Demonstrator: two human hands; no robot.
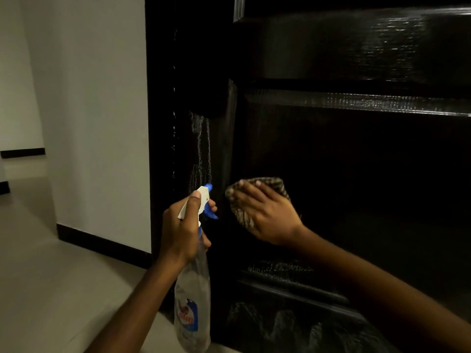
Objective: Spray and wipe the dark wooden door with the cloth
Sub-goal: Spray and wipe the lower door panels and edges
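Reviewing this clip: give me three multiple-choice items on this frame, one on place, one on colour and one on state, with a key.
1. Where is the cloth?
A) on the floor
B) flat against the door
C) draped over the bottle

2. What colour is the trigger of the spray bottle?
A) blue
B) red
C) green

3. How is the right hand?
A) a fist
B) fingers straight, pressing the cloth
C) hanging idle

Key: B, the hand pins the cloth to the door; A, the trigger shows blue; B, the fingers lie spread on the cloth.
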